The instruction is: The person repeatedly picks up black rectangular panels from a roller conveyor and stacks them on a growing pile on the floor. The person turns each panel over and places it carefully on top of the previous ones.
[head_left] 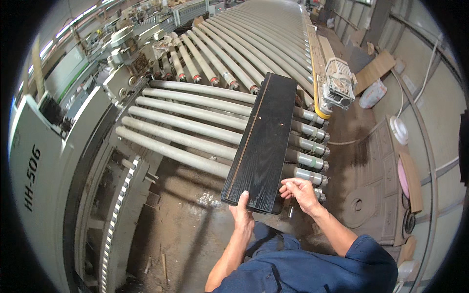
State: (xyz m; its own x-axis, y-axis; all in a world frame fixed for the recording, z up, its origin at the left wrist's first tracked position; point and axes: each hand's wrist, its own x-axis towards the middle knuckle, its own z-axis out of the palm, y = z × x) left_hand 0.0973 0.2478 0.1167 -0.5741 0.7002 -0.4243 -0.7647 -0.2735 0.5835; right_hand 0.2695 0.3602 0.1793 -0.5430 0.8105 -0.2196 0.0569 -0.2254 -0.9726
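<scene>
Dusty workshop floor up close, where the left hand (242, 211) pinches the near end of a black board (262, 141); right hand (299, 191) loosely curled beside it. Board's mostly on the rollers (195, 115), long conveyor (264, 34) beyond.

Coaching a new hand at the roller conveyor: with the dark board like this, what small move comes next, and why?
Probably slide the black board forward: it lies across the grey rollers, near end overhanging. The left hand holds that end; the right hand is at its corner.
</scene>
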